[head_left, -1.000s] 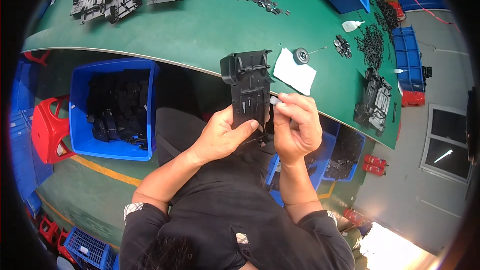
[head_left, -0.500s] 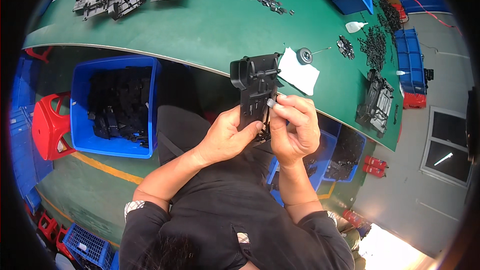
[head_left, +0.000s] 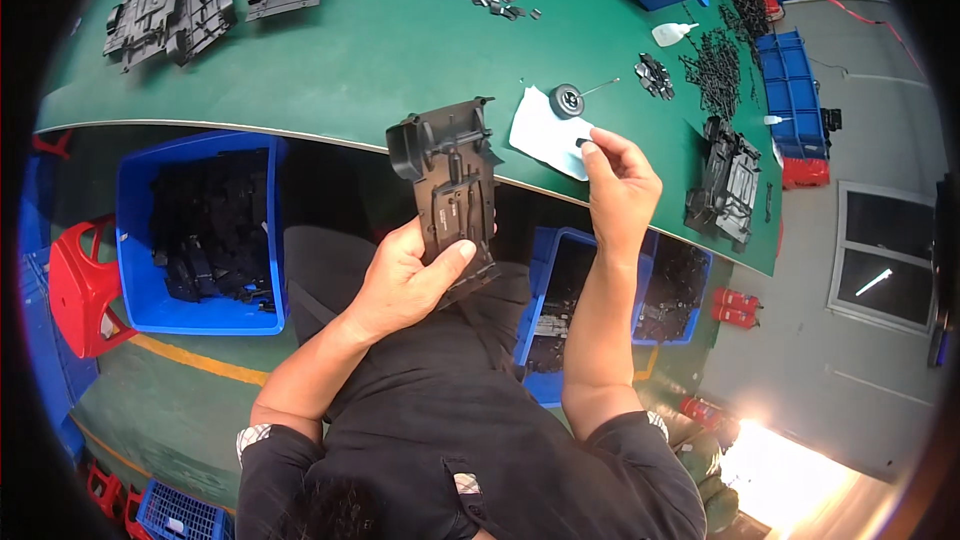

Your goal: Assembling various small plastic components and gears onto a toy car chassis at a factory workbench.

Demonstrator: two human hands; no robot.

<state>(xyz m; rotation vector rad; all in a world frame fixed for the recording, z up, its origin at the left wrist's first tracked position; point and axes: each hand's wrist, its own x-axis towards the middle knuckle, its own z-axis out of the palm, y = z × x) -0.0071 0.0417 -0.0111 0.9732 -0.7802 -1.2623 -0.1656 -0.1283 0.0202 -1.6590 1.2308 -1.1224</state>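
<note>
right hand (head_left: 622,195) has moved to white sheet (head_left: 540,137), pinching dark piece (head_left: 581,142); left hand (head_left: 402,280) clasps faintly lettered chassis (head_left: 455,195) near table edge (head_left: 320,138).

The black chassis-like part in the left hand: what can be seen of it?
The chassis-like part looks like dark moulded plastic: long, roughly rectangular, with raised ribs, bars and a curved bulge at its far left corner. In view it overlaps the edge of the green table, far end angled slightly left. The left hand grips its near end, thumb on the face.
</note>
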